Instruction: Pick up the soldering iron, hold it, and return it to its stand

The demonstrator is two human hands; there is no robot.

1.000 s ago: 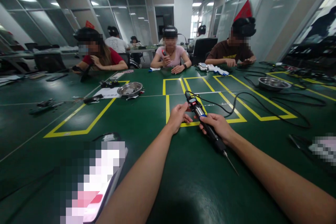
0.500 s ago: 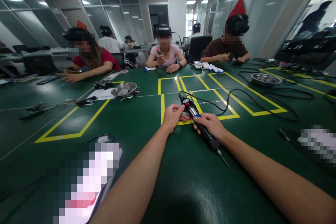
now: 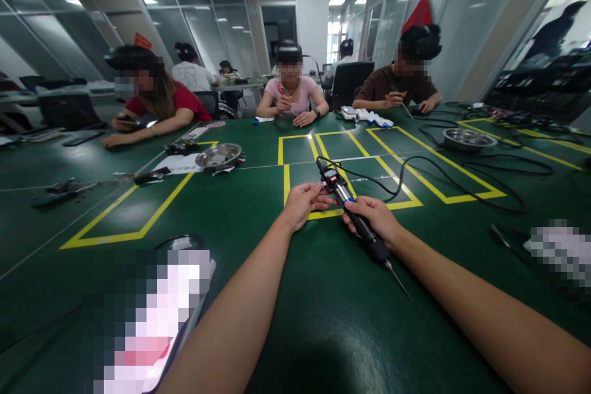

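Observation:
A black electric screwdriver (image 3: 364, 225) with a silver and blue collar lies in my right hand (image 3: 376, 218), whose fingers wrap round its grip. Its long thin bit points down and toward me. The corded end, with a red patch, tilts up and away. Beside that end is my left hand (image 3: 302, 202), palm turned inward and fingers stretched toward the tool. Its thumb and fingertips come up against the side of the screwdriver; whether they press on it I cannot tell. The black cord (image 3: 401, 172) runs from the tool to the right over the green table (image 3: 318, 295).
Yellow tape outlines (image 3: 397, 203) mark the table. A metal bowl (image 3: 219, 157) stands at left, another bowl (image 3: 468, 140) at right. White gloves (image 3: 373, 118) lie near the far edge. Blurred-out items lie at lower left and right. Three people sit opposite; the middle one grips a red-handled screwdriver (image 3: 282, 91).
My left thumb has come off the red patch at the tool's end, and those fingers have straightened. The screwdriver has shifted slightly right. The person at left has drawn a hand back.

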